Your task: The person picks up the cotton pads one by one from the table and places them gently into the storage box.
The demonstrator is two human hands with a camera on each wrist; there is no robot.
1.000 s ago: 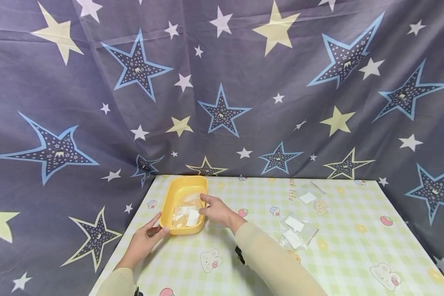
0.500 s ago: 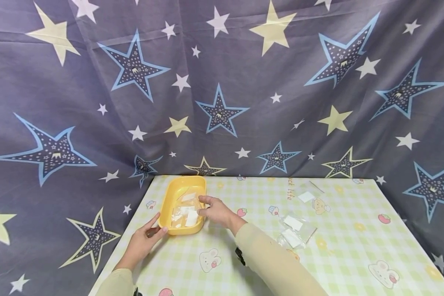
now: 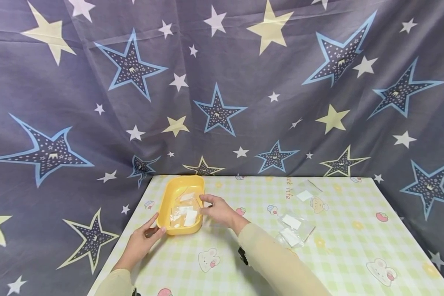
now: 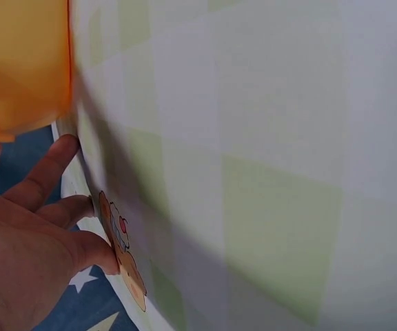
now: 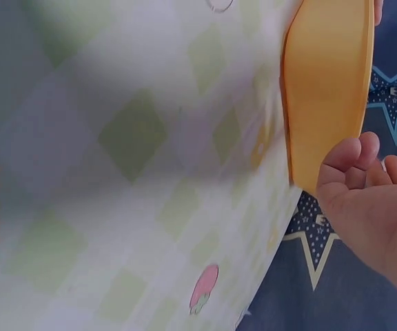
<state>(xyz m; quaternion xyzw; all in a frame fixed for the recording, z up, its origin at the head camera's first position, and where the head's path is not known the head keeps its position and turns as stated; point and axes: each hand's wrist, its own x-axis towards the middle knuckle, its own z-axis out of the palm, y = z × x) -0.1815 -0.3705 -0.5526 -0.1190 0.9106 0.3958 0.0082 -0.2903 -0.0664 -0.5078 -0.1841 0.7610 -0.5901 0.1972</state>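
Observation:
A yellow rectangular tray [image 3: 185, 232] stands at the table's left back corner. Several clear plastic bags [image 3: 190, 218] with white labels lie inside it. My left hand [image 3: 139, 242] is at the tray's near left corner, its thumb against the front rim. In the left wrist view, other fingers [image 4: 45, 172] of that hand spread straight over the table beside the yellow wall. The right hand [image 3: 220, 210] reaches across the right rim, index finger and thumb apart near the bags' edge. Its other fingers [image 5: 343, 153] are loosely curled beside the tray wall in the right wrist view.
Two overlapping clear bags [image 3: 290, 239] with white labels lie right of the centre, and another clear bag [image 3: 304, 195] is farther back. A green checked cloth [image 3: 244, 255] covers the table. A dark starry curtain [image 3: 237, 61] hangs right behind it.
A raised bag in the tray has settled flat from under the right fingers, which have drawn slightly towards the right rim. The left hand keeps its place at the corner.

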